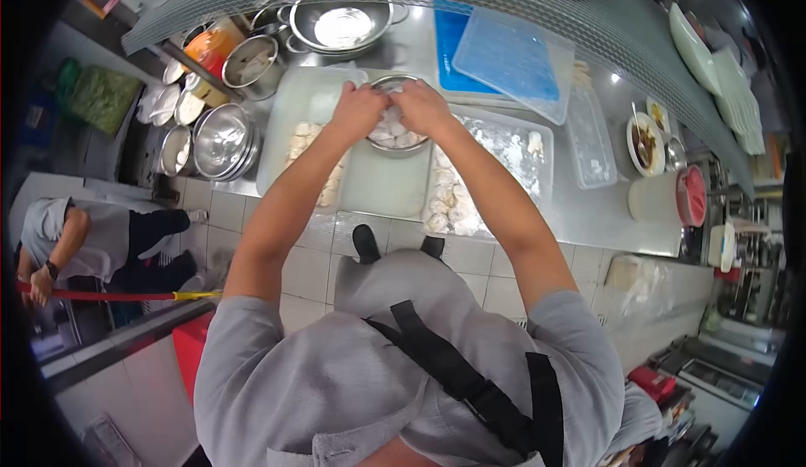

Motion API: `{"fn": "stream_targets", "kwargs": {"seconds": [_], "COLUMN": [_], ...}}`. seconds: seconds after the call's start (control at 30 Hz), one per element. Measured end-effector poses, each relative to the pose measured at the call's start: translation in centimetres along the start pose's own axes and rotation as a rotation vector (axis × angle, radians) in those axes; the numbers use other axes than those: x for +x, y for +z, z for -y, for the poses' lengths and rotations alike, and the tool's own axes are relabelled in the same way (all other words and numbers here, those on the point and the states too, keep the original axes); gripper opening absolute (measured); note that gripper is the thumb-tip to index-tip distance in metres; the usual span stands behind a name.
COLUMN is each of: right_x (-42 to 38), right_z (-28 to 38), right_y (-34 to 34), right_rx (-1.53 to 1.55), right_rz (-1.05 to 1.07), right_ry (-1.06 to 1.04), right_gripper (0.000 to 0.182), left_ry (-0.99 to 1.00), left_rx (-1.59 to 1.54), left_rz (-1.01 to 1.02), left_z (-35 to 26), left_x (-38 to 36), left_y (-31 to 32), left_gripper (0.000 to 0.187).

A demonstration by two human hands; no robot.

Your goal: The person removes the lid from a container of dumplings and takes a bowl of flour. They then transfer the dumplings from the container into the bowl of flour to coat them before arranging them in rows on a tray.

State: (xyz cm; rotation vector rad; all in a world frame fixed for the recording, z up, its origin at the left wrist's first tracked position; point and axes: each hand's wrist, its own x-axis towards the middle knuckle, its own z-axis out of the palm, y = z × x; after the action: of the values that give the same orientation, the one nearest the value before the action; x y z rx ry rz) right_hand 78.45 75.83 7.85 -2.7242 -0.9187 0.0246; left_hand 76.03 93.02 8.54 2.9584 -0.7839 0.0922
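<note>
Counter of steel, seen from where I stand. On it, a wide right-hand tray, dusted white, holds pale pieces near its front; a left-hand tray holds similar ones. Between them lies a pale board, with a metal bowl toward its far side. Left hand and right hand meet over the bowl; whitish lumps sit inside. Fingers of both are curled inward; cannot tell whether they grip a lump. Risks, my judgement: wrist pressure on the rim could tip or slide the bowl; lumps squeezed hard could deform or stick together; a low forearm could brush tray pieces out of place.
</note>
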Motion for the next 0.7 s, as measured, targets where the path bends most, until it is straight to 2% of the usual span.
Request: {"fn": "stream_targets", "kwargs": {"seconds": [0.07, 0.13, 0.2, 0.27, 0.3, 0.4, 0.53, 0.6, 0.7], "right_x": [0.2, 0.3, 0.2, 0.1, 0.0, 0.0, -0.3, -0.5, -1.4], "right_z": [0.2, 0.6, 0.4, 0.4, 0.5, 0.4, 0.0, -0.3, -0.5], "right_y": [-0.8, -1.8, -1.3, -0.9, -0.8, -0.7, -1.1, -1.3, -1.5], "right_rx": [0.015, 0.024, 0.036, 0.045, 0.055, 0.059, 0.088, 0.072, 0.187], "right_rz": [0.019, 0.15, 0.12, 0.092, 0.097, 0.083, 0.07, 0.003, -0.144], "right_ry": [0.028, 0.074, 0.046, 0.02, 0.018, -0.003, -0.035, -0.06, -0.075], "right_gripper": [0.03, 0.034, 0.035, 0.035, 0.036, 0.034, 0.028, 0.025, 0.024], "left_ry": [-0.005, -0.026, -0.053, -0.129, -0.132, -0.132, -0.019, 0.042, 0.115], "left_rx": [-0.016, -0.042, -0.031, -0.139, -0.137, -0.119, -0.007, 0.056, 0.105], "left_rz": [-0.021, -0.076, -0.12, -0.32, -0.325, -0.294, -0.209, -0.113, -0.098], "left_z": [-0.1, 0.0, 0.6, 1.3, 1.4, 1.8, 1.1, 0.9, 0.9], "left_x": [-0.1, -0.2, -0.2, -0.4, -0.4, -0.3, 0.3, 0.6, 0.9], "left_y": [-0.1, -0.3, -0.6, -1.2, -1.5, -2.0, -0.8, -0.7, 0.0], "left_gripper": [0.031, 0.026, 0.021, 0.021, 0.021, 0.021, 0.023, 0.025, 0.026]}}
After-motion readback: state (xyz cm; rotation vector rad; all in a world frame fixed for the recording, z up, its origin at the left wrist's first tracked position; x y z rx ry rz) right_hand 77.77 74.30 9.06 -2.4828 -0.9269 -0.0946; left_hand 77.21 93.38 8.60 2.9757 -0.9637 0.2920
